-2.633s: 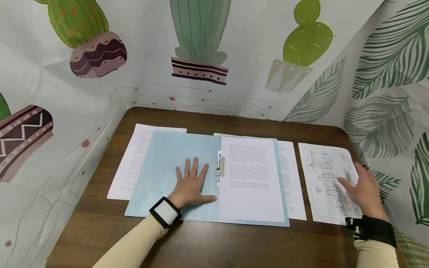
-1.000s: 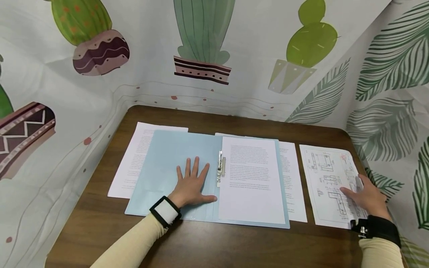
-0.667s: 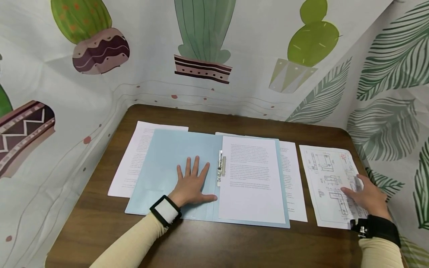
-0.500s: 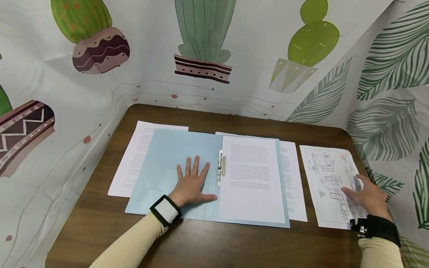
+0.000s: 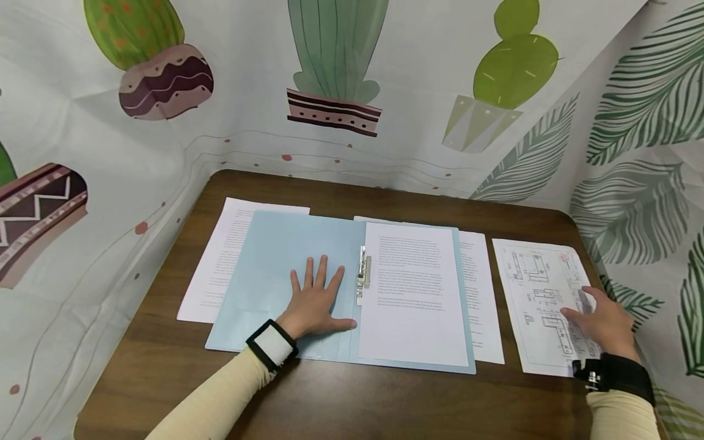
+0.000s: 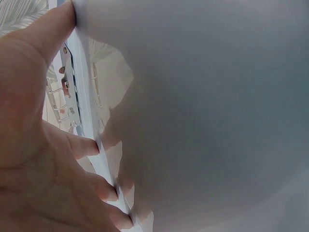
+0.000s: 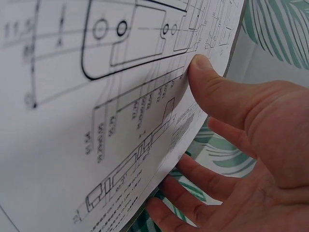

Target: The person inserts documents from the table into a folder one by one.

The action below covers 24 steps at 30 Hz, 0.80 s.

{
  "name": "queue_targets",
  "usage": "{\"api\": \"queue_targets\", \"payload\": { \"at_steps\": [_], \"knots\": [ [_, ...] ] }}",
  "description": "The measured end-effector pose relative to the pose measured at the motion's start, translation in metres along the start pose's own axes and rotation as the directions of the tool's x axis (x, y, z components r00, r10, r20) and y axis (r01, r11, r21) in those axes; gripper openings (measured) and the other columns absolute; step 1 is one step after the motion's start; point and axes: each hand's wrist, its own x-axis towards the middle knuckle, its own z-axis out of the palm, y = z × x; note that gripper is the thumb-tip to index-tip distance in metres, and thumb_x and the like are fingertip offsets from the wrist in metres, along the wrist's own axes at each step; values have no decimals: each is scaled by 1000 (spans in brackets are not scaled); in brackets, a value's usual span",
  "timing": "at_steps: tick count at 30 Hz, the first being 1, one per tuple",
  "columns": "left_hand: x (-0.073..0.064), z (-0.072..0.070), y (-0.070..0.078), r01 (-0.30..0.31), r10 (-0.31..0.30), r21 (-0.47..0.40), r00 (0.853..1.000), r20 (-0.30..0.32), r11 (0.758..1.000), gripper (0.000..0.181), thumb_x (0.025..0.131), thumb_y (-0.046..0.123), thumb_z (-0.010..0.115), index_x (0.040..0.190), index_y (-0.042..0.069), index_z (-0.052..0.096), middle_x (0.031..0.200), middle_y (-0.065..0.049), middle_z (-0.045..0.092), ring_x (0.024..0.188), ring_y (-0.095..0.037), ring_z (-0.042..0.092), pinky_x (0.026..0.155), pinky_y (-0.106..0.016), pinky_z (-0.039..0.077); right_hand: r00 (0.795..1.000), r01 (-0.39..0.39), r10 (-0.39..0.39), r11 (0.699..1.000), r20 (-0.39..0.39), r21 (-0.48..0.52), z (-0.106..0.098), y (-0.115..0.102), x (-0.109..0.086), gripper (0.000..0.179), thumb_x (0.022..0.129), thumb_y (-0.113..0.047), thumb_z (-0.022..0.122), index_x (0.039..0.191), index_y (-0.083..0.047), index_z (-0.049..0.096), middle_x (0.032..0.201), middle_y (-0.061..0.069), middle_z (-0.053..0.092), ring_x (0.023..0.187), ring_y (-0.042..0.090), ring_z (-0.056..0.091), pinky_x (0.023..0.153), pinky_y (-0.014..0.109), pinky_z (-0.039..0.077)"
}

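In the head view my left hand (image 5: pixel 316 308) lies flat with fingers spread on the left cover of an open light-blue folder (image 5: pixel 275 244), its thumb pointing to the spine. A metal clip (image 5: pixel 363 275) runs along the spine, with a printed page (image 5: pixel 412 330) on the right side. My right hand (image 5: pixel 605 321) rests at the right edge of a technical drawing sheet (image 5: pixel 517 330). In the right wrist view the thumb (image 7: pixel 217 89) touches the sheet's face, while the other fingers (image 7: pixel 212 176) extend loosely along its edge.
Text sheets stick out beneath the folder, one at the left (image 5: pixel 203 293) and another at the right (image 5: pixel 486 330). All lie on a brown wooden table (image 5: pixel 412 403). A curtain (image 5: pixel 236 73) printed with cacti and leaves hangs close behind and beside it.
Since the earliest frame, my right hand has slid a little down and right along the drawing. The sheet edge that curled up by its fingers lies lower now. My left hand stays put.
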Motion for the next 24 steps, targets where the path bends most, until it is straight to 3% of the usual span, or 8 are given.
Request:
{"api": "queue_targets", "payload": {
  "at_steps": [5,14,24],
  "knots": [
    [1,1,0,0,0,1,1000,1,1000,121,71,78,75,163,12,30,169,-27,5,152,-55,-3,109,-81,3,999,-1,2,1000,-37,10,0,-2,-2,94,88,-17,78,157,8,19,148,50,22,129,71,20,102,81,21],
    [1,1,0,1,-1,7,1000,2,1000,122,71,79,75,163,13,29,169,-27,5,152,-55,-4,110,-81,2,994,-34,40,998,-104,56,-3,-4,-4,120,83,-17,83,163,-5,-6,145,54,12,128,74,18,97,82,25],
    [1,2,-1,5,-5,16,1000,9,1000,123,71,79,74,164,13,28,169,-26,4,152,-54,-5,110,-80,2,992,-14,16,1000,-121,23,-3,-2,-4,121,83,-20,84,162,-1,-6,149,50,22,126,75,24,99,78,24]
  ]
}}
